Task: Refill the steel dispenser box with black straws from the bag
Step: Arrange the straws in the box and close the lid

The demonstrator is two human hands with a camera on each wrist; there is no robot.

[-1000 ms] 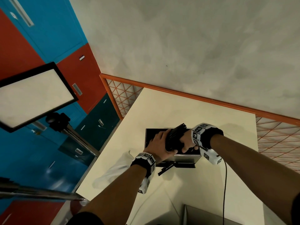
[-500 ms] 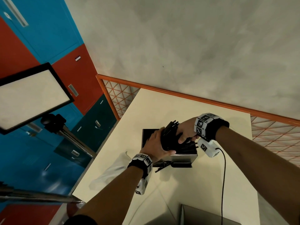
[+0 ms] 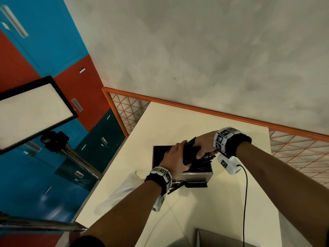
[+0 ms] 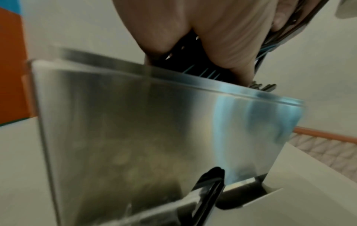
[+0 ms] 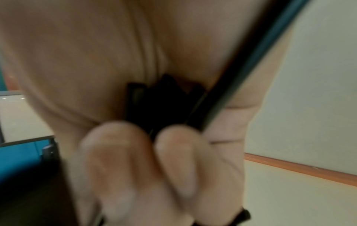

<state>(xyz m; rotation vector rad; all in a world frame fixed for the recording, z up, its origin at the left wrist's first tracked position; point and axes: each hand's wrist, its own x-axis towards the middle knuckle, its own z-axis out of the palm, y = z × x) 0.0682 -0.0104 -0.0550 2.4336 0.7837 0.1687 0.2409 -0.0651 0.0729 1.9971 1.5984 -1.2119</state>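
Holding a bunch of black straws (image 3: 189,152) over the steel dispenser box (image 3: 195,174), the left hand (image 3: 175,157) and right hand (image 3: 204,146) are both curling their fingers (image 5: 179,146) round the middle; light, slippery straws probably need squeezing there.

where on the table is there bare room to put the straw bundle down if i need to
Bare table lies between the steel box and the orange rail, and right of the box beyond the cable. Crowded: left of the box, where the bag lies, and over it, both hands.

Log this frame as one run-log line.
both hands grip straw bundle | over open steel box | bag on table
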